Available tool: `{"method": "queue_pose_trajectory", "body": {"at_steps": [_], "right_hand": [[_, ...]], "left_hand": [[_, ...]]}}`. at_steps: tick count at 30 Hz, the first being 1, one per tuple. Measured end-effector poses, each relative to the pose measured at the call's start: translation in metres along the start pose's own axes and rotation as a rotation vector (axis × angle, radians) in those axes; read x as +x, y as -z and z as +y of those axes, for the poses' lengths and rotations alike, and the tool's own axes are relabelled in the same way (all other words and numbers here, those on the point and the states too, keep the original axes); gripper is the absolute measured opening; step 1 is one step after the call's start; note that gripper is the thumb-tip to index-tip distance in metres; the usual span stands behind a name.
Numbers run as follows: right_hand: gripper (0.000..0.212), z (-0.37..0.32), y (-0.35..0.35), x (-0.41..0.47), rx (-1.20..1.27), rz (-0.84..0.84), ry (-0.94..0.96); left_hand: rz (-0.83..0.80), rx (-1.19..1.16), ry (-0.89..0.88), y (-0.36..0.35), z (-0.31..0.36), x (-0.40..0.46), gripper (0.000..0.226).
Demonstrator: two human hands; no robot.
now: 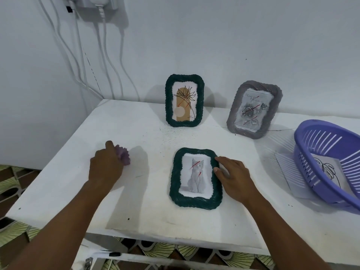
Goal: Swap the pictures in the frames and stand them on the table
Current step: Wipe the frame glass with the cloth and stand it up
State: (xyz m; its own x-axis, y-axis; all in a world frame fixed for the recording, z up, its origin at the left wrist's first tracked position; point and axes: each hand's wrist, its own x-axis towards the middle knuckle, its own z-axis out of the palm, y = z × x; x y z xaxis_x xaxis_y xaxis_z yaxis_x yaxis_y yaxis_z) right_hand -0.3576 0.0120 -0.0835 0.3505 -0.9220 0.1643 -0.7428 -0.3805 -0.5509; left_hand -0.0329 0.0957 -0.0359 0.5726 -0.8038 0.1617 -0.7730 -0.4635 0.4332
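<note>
Left hand (106, 164) grips a purple frame (123, 156) on the table (136, 211); right hand (231, 177), fingers relaxed, rests on the flat cat frame (195, 177).

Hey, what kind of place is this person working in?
Probably a room in a home, at a makeshift work spot. A white table stands against a plain wall with chargers plugged in above, patterned floor tiles show below, and a plastic basket sits beside the picture frames.
</note>
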Motion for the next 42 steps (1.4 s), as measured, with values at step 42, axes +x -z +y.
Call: {"method": "queue_pose_trajectory", "body": {"at_steps": [42], "right_hand": [[0.03, -0.061, 0.05, 0.003, 0.432, 0.232, -0.103]], "left_hand": [[-0.317, -0.144, -0.567, -0.055, 0.053, -0.029, 0.041]]}}
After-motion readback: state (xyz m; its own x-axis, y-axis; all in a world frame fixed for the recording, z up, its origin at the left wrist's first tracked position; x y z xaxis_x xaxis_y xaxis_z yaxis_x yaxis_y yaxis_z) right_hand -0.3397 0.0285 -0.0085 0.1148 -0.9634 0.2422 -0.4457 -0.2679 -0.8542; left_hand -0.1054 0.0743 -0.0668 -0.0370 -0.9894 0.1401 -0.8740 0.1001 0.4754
